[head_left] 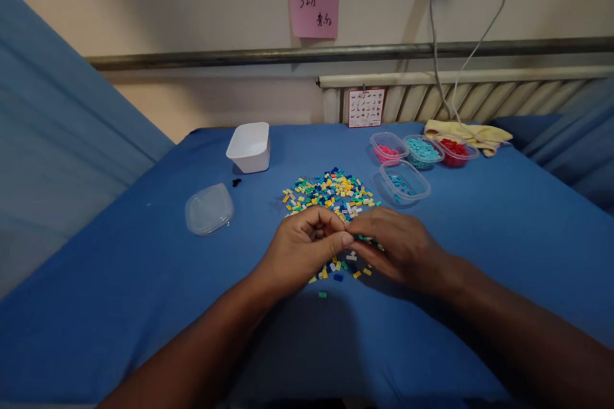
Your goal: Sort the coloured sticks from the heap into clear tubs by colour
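My left hand (307,246) is closed in a pinch, its thumb and forefinger meeting the fingertips of my right hand (400,243). Whatever lies between the left fingertips is too small or hidden to make out. Curled fingers of the right hand hold several small green toy bricks (368,240), partly covered by the hand. Behind and beneath both hands spreads a loose pile of small toy bricks (330,192) in yellow, blue, teal, green and white. A single green brick (323,294) lies nearer to me, below the hands.
Clear tubs stand at the right: pink bricks (385,153), light blue bricks (423,149), red bricks (453,148), and blue bricks (401,185) in front. At left are a white tub (249,148), a clear lid (210,209) and a small black object (236,183). A yellow cloth (472,133) lies behind.
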`<state>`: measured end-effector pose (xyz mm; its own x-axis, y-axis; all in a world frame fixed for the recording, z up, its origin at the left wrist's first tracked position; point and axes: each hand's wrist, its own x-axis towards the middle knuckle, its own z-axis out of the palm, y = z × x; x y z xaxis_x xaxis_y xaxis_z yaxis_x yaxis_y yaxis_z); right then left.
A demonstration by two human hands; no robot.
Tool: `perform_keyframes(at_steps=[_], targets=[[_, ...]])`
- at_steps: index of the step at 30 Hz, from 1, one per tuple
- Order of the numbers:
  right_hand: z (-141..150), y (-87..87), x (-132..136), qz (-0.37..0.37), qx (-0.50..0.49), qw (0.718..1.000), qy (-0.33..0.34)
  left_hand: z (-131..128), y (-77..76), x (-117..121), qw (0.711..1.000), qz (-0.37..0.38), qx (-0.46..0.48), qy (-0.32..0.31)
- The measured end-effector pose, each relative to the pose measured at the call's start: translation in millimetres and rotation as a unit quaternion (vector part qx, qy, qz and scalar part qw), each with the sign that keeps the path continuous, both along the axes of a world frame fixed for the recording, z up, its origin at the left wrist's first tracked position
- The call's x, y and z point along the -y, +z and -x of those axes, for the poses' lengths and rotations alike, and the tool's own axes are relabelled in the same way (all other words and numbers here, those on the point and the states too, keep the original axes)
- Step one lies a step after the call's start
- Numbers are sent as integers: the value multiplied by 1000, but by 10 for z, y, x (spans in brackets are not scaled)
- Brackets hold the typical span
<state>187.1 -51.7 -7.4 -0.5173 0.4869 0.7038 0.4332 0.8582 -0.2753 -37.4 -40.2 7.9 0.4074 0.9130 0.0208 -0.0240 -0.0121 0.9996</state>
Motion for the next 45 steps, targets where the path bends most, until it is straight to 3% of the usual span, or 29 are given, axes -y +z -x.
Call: perform_keyframes(at_steps=[4,7,9,11,14,16,19,22,30,35,39,45], targets=[[9,-21,-8,0,-4,1000,-10,-15,-56,-17,1000,1,2,-23],[-204,22,-100,-2,27,997,-75,37,-62,-55,993,-94,-72,-8],[-409,61,-189,10,39,983,-179,107,-42,-96,965,-210,-156,7],[-604,81,-280,30,42,958,-281,205,-20,-156,917,-316,-243,3],[-750,63,-349,49,47,939,-336,373,-14,-263,857,-386,-342,4],[-712,36,-326,63,60,953,-290,470,-25,-325,837,-381,-393,10],[-537,7,-235,119,115,978,-127,556,-40,-381,826,-357,-436,8],[-399,-13,-166,174,198,964,-35,579,-46,-392,825,-352,-441,6],[-451,-91,-172,216,219,951,-22,592,5,-355,799,-358,-475,-92],[-469,-123,-159,220,209,952,-23,664,106,-321,815,-316,-463,-144],[-468,-132,-148,215,200,956,-14,733,166,-315,836,-284,-452,-128],[-440,-141,-166,226,179,958,-16,729,165,-310,828,-285,-470,-107]])
